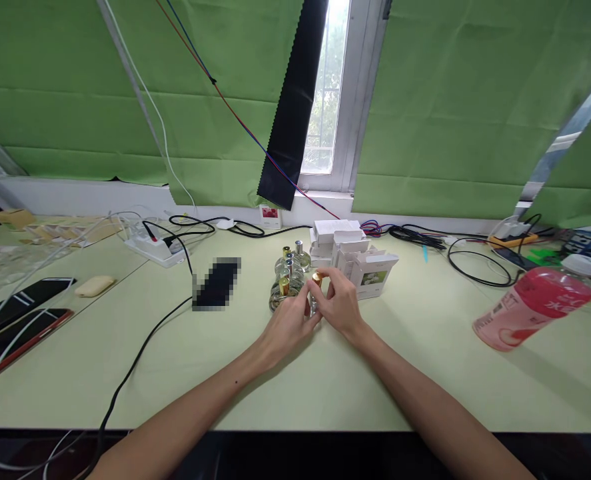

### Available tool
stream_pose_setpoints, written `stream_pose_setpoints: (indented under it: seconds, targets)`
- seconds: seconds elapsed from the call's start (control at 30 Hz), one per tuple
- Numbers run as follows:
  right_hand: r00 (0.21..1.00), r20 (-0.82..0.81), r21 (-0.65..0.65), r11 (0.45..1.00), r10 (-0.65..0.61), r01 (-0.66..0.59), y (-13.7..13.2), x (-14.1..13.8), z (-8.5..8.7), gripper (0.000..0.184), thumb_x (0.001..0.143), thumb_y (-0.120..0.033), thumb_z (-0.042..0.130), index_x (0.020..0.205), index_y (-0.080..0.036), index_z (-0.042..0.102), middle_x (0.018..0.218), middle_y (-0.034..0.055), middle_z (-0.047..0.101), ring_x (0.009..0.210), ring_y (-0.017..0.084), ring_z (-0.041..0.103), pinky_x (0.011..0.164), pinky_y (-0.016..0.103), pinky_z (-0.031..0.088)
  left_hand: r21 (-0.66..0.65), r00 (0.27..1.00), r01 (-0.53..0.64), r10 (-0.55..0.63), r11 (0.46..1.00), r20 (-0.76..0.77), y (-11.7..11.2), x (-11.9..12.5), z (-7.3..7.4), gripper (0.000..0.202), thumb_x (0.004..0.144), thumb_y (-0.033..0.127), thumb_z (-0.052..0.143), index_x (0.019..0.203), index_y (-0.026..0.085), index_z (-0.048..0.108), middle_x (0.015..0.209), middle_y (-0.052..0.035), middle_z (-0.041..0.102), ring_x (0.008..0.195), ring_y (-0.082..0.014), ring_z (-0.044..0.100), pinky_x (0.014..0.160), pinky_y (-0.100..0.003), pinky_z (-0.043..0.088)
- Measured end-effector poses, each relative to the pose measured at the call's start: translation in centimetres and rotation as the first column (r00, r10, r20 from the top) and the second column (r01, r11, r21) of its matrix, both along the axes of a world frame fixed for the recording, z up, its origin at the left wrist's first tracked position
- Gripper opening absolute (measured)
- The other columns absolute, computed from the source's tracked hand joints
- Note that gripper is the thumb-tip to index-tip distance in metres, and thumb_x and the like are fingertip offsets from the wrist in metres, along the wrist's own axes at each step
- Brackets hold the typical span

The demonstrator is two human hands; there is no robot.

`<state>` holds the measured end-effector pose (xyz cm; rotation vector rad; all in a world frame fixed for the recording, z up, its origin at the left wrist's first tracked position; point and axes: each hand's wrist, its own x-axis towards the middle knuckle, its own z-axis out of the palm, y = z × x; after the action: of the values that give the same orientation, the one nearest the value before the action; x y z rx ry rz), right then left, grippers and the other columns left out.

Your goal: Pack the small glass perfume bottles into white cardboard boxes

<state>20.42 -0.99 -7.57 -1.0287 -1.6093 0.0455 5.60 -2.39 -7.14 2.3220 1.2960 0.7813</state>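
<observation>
Both my hands meet at the middle of the pale green table (255, 380), around a small glass bottle with a gold cap (316, 283). My left hand (289, 325) curls round the bottle's lower part. My right hand (338, 301) pinches it near the gold cap. Just behind my left hand stands a cluster of several small glass bottles (289, 272) with gold and silver caps. Behind my right hand lie several small white cartons (356, 256), some with open flaps.
A pink drink bottle (532, 305) lies tilted at the right. A black cable (140, 353) crosses the table toward a white power strip (155, 249). Phones (22, 313) lie at the left edge. More cables (475, 263) sit at the back right, under green curtains.
</observation>
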Motion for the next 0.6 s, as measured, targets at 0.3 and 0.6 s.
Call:
stream_pose_setpoints:
  seconds: [0.3,0.6]
  targets:
    - [0.998,0.046,0.002,1.0,0.03,-0.031,-0.17,-0.09,-0.06,0.018,0.093,-0.024,0.058,0.109,-0.019,0.065,0.091,0.0037,0.071,0.047,0.01,0.046,0.061,0.029,0.049,-0.003,1.0,0.019,-0.019,1.0,0.015,0.0,-0.03,0.03,0.03,0.091,0.026,0.055,0.12,0.016,0.054,0.077,-0.0023,0.067,0.065,-0.0189,0.06,0.059,-0.027,0.038]
    - [0.999,0.013,0.0,1.0,0.03,-0.03,0.05,0.08,-0.1,0.01,0.093,-0.027,0.06,0.099,-0.02,0.063,0.084,0.0017,0.068,0.048,0.01,0.046,0.057,0.027,0.045,-0.007,1.0,0.009,-0.009,1.0,0.012,0.02,-0.03,-0.02,0.031,0.093,0.031,0.054,0.119,0.014,0.056,0.078,-0.0042,0.068,0.064,-0.0196,0.061,0.059,-0.028,0.039]
